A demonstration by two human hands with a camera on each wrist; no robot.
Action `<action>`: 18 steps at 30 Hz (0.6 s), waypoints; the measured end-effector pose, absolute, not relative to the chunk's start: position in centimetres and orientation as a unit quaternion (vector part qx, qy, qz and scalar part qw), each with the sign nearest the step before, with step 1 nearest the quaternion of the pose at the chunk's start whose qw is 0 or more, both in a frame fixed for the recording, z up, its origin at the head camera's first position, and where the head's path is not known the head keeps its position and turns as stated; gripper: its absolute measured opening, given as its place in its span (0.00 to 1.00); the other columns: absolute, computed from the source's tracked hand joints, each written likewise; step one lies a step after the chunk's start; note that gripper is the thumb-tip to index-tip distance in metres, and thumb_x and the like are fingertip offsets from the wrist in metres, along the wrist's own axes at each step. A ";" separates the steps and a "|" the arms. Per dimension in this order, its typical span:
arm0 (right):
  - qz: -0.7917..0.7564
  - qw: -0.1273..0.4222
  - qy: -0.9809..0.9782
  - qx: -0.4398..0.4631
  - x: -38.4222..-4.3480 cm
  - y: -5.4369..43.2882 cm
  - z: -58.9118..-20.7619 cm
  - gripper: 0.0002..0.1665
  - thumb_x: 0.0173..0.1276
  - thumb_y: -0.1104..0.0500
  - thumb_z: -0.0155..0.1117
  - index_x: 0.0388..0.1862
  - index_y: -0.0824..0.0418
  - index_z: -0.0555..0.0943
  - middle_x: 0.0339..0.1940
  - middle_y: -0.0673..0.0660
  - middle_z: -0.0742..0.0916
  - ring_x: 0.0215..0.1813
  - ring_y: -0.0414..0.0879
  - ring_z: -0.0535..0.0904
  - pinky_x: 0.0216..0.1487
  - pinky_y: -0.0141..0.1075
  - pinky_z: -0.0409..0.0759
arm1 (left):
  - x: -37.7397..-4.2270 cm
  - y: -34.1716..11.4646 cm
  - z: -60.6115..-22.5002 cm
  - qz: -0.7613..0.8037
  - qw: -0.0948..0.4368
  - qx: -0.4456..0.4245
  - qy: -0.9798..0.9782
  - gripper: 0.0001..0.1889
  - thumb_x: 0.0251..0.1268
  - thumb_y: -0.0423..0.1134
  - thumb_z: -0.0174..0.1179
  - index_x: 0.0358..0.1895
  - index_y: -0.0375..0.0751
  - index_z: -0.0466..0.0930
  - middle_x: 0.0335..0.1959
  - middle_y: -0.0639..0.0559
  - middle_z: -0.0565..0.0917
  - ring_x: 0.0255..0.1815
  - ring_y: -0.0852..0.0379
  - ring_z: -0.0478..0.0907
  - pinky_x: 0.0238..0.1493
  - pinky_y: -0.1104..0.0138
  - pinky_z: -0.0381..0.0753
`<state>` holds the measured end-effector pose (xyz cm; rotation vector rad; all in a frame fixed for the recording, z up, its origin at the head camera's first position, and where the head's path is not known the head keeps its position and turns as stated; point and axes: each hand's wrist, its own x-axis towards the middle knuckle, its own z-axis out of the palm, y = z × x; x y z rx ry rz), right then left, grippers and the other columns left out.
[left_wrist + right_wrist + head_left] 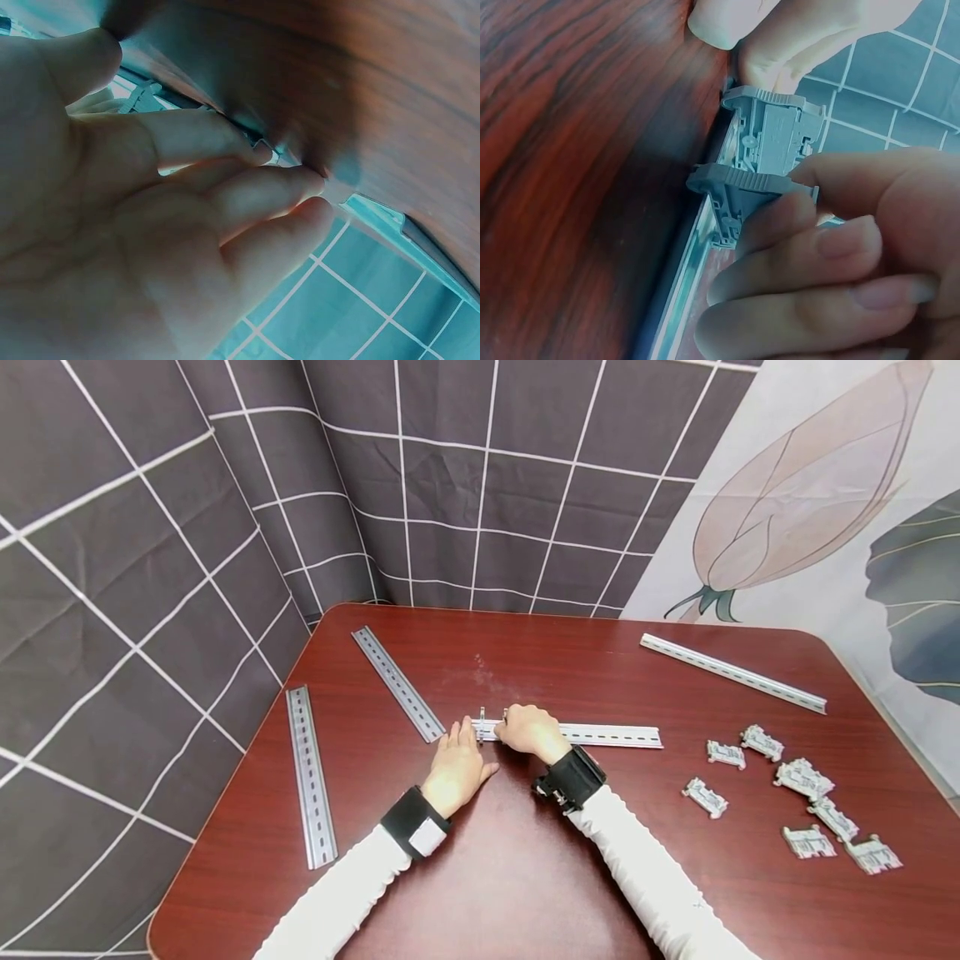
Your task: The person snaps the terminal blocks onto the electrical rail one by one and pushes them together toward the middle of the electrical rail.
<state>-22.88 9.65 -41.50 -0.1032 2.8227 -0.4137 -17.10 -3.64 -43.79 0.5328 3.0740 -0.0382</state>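
A slotted metal DIN rail [615, 736] lies across the middle of the table. Grey terminal blocks stand on it: one [780, 135] nearer the left hand, and a second [739, 180] beside it, a small gap between them. The right hand [531, 732] pinches this second block between thumb and curled fingers, over the rail. At the rail's left end, the left hand [456, 770] lies low with its fingers extended, fingertips right at the rail and thumb spread to the side. In the left wrist view those fingers [262, 199] hide most of the rail.
Two more rails lie at left, one slanted [397, 683] and one near the table's left edge [311, 777]. Another rail [731, 672] lies at back right. Several loose terminal blocks [804, 778] are scattered on the right. A gridded cloth [450, 485] hangs behind the table [480, 877].
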 end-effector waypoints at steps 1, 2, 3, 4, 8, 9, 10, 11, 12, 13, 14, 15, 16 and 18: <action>-0.145 0.143 0.978 -0.037 -22.9 9.7 -41.5 0.14 0.64 0.52 0.55 0.24 0.58 0.80 0.41 0.64 0.87 0.42 0.60 0.84 0.41 0.53 0.80 | -17.1 -3.6 -43.8 -0.013 0.013 0.171 0.985 0.39 0.65 0.57 0.56 0.66 0.24 0.66 0.69 0.38 0.70 0.68 0.45 0.70 0.67 0.58 0.69; -0.146 0.144 0.978 -0.037 -22.9 9.8 -41.5 0.15 0.64 0.51 0.55 0.24 0.58 0.79 0.41 0.64 0.87 0.42 0.60 0.83 0.41 0.54 0.80 | -17.2 -3.6 -43.8 -0.014 0.014 0.171 0.985 0.39 0.65 0.57 0.56 0.66 0.24 0.66 0.69 0.38 0.70 0.68 0.45 0.70 0.67 0.58 0.69; -0.147 0.145 0.978 -0.039 -23.0 9.8 -41.5 0.15 0.64 0.51 0.55 0.24 0.58 0.79 0.40 0.64 0.87 0.42 0.60 0.83 0.40 0.53 0.80 | -17.2 -3.6 -43.8 -0.015 0.016 0.171 0.985 0.39 0.65 0.57 0.56 0.66 0.24 0.66 0.69 0.38 0.69 0.69 0.45 0.70 0.67 0.58 0.69; -0.149 0.146 0.977 -0.040 -23.0 9.9 -41.5 0.15 0.64 0.52 0.55 0.23 0.58 0.79 0.39 0.64 0.86 0.41 0.59 0.83 0.40 0.53 0.80 | -17.2 -3.5 -43.8 -0.015 0.018 0.171 0.985 0.39 0.66 0.57 0.56 0.66 0.24 0.65 0.69 0.38 0.69 0.69 0.45 0.70 0.67 0.58 0.69; -0.157 0.150 0.975 -0.045 -23.2 10.0 -41.5 0.14 0.64 0.53 0.54 0.23 0.59 0.78 0.35 0.62 0.85 0.38 0.57 0.81 0.39 0.51 0.79 | -17.4 -3.5 -43.9 -0.022 0.014 0.172 0.985 0.39 0.66 0.57 0.55 0.66 0.25 0.65 0.69 0.38 0.69 0.69 0.45 0.70 0.67 0.58 0.69; -0.159 0.150 0.975 -0.045 -23.2 10.0 -41.4 0.14 0.64 0.54 0.54 0.22 0.59 0.77 0.35 0.62 0.85 0.37 0.56 0.81 0.39 0.50 0.79 | -17.5 -3.5 -43.9 -0.024 0.012 0.171 0.985 0.39 0.66 0.58 0.55 0.66 0.25 0.65 0.70 0.38 0.69 0.69 0.46 0.70 0.66 0.58 0.69; -0.161 0.151 0.974 -0.043 -23.2 9.9 -41.5 0.14 0.64 0.54 0.54 0.22 0.59 0.78 0.35 0.62 0.85 0.38 0.56 0.81 0.39 0.50 0.79 | -17.5 -3.5 -43.9 -0.026 0.010 0.170 0.985 0.39 0.66 0.58 0.55 0.66 0.25 0.65 0.70 0.38 0.69 0.69 0.46 0.70 0.66 0.58 0.69; -0.163 0.152 0.974 -0.041 -23.2 9.9 -41.5 0.14 0.64 0.54 0.54 0.23 0.59 0.78 0.36 0.62 0.85 0.38 0.56 0.81 0.39 0.50 0.79 | -17.5 -3.5 -44.0 -0.027 0.008 0.169 0.985 0.39 0.65 0.58 0.55 0.66 0.25 0.66 0.70 0.38 0.69 0.69 0.46 0.70 0.66 0.58 0.69; -0.163 0.153 0.974 -0.038 -23.2 9.9 -41.5 0.14 0.64 0.54 0.54 0.23 0.59 0.78 0.38 0.62 0.86 0.39 0.57 0.82 0.39 0.50 0.79 | -17.5 -3.5 -44.0 -0.028 0.006 0.168 0.985 0.39 0.65 0.58 0.55 0.66 0.25 0.66 0.70 0.38 0.69 0.69 0.46 0.70 0.66 0.58 0.69; -0.163 0.154 0.974 -0.034 -23.2 9.8 -41.5 0.14 0.64 0.54 0.53 0.25 0.60 0.79 0.40 0.63 0.86 0.41 0.57 0.82 0.40 0.51 0.79 | -17.4 -3.5 -44.0 -0.026 0.004 0.168 0.985 0.40 0.65 0.58 0.56 0.66 0.25 0.66 0.69 0.38 0.69 0.69 0.46 0.70 0.66 0.58 0.70; -0.162 0.156 0.974 -0.027 -23.2 9.7 -41.6 0.14 0.63 0.53 0.54 0.28 0.60 0.81 0.43 0.64 0.86 0.43 0.58 0.83 0.41 0.52 0.80 | -17.4 -3.5 -44.0 -0.023 0.003 0.167 0.986 0.40 0.65 0.57 0.56 0.66 0.24 0.66 0.69 0.38 0.70 0.68 0.46 0.70 0.66 0.58 0.70; -0.161 0.158 0.974 -0.023 -23.2 9.7 -41.6 0.14 0.63 0.53 0.54 0.31 0.61 0.82 0.46 0.64 0.86 0.45 0.59 0.83 0.42 0.52 0.80 | -17.3 -3.5 -44.1 -0.020 0.002 0.168 0.986 0.40 0.65 0.57 0.57 0.66 0.24 0.66 0.69 0.38 0.70 0.68 0.45 0.70 0.66 0.58 0.70; -0.159 0.161 0.974 -0.019 -23.2 9.6 -41.6 0.15 0.63 0.53 0.53 0.35 0.61 0.83 0.48 0.65 0.86 0.47 0.60 0.83 0.44 0.53 0.80 | -17.3 -3.5 -44.1 -0.017 0.001 0.169 0.985 0.40 0.64 0.57 0.57 0.66 0.24 0.66 0.69 0.37 0.70 0.68 0.45 0.71 0.66 0.57 0.70; -0.155 0.165 0.974 -0.011 -23.3 9.4 -41.6 0.18 0.64 0.52 0.53 0.43 0.61 0.83 0.52 0.65 0.85 0.51 0.62 0.82 0.46 0.54 0.80 | -17.2 -3.5 -44.1 -0.011 0.001 0.170 0.985 0.40 0.64 0.57 0.57 0.65 0.23 0.66 0.68 0.37 0.70 0.68 0.45 0.71 0.65 0.57 0.71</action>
